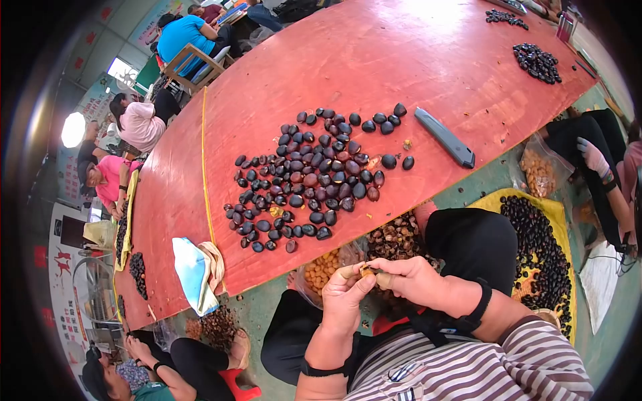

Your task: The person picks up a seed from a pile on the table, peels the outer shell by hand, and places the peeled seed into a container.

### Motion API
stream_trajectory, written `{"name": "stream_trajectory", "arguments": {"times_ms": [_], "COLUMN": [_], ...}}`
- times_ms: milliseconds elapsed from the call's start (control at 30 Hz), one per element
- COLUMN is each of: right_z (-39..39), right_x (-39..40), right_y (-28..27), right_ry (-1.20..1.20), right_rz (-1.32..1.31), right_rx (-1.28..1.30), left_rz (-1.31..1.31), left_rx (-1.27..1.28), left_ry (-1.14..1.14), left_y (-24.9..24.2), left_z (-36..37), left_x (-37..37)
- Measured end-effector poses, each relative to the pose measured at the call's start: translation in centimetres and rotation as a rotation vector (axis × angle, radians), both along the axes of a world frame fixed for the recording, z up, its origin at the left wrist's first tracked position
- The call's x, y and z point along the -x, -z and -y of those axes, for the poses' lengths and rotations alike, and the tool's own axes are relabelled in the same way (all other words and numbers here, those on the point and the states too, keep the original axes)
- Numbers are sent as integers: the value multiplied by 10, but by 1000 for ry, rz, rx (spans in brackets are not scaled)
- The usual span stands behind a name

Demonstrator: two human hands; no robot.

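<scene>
Between the fingertips of my left hand [345,297] and my right hand [416,282] is a small orange-brown nut [366,271]. Both hands are closed in a pinch on it, just off the edge of the red table [267,87]. Below them, a clear bag [322,269] of yellow-orange kernels sits beside a heap of broken brown shells [394,238]. A wide pile of dark, glossy nuts [314,174] lies on the table in front of me. Right of that pile is a dark grey box cutter [445,137].
A blue and white cloth [194,271] lies at the table edge on the left. More dark nuts [535,63] are at the far right, and others cover a yellow sheet [558,234] beside my leg. Several people sit around the table, one with a gloved hand [594,159].
</scene>
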State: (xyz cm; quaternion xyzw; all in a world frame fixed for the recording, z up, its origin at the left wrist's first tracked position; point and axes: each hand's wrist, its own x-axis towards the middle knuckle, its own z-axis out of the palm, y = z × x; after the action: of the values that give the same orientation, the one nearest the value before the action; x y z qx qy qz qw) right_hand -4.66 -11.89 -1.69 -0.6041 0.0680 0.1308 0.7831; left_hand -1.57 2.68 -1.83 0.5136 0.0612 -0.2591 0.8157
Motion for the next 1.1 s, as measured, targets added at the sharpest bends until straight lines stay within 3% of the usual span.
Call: {"name": "stream_trajectory", "arguments": {"times_ms": [100, 600, 767, 867, 1100], "right_z": [13, 29, 18, 18, 35], "right_x": [-4, -17, -7, -3, -2], "right_y": [-17, -8, -6, -5, -22], "right_ry": [-103, -292, -140, -146, -441], "right_rz": [-247, -301, -9, 176, -199], "right_rx": [-44, -56, 137, 315, 135], "left_rz": [15, 42, -116, -112, -139], "left_rx": [-18, -141, -6, -102, -180], "left_ry": [38, 248, 166, 215, 506], "left_y": [-1, 0, 0, 2, -9], "left_z": [0, -1, 2, 1, -8], "left_x": [0, -2, -5, -2, -5]}}
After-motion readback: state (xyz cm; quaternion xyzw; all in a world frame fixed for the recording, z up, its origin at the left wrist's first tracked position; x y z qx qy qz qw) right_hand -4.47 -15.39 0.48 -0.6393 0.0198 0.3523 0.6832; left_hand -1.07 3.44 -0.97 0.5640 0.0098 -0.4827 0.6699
